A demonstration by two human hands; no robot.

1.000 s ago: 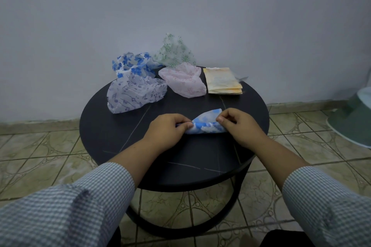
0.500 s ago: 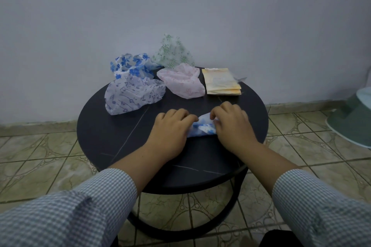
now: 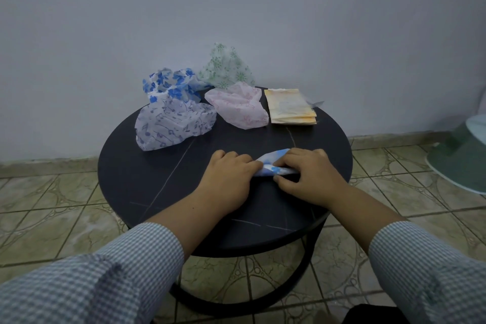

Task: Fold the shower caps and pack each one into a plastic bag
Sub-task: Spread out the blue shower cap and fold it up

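Note:
A small blue-and-white shower cap (image 3: 272,164), folded into a narrow strip, lies on the round black table (image 3: 147,179) near its front. My left hand (image 3: 228,179) covers the strip's left end with curled fingers. The right end is pinched between the thumb and fingers of my right hand (image 3: 307,176). Most of the cap is hidden under both hands. At the back right of the table lies a stack of yellowish plastic bags (image 3: 290,109).
Several loose caps sit at the back of the table: a lilac one with music notes (image 3: 171,126), a blue floral one (image 3: 171,84), a green one (image 3: 226,66) and a pink one (image 3: 239,105). A green basin (image 3: 460,155) stands on the tiled floor at right.
Both hands pressed down over the cap, folding it narrower. The right hand has since shifted a little right, so more of the cap shows between the hands.

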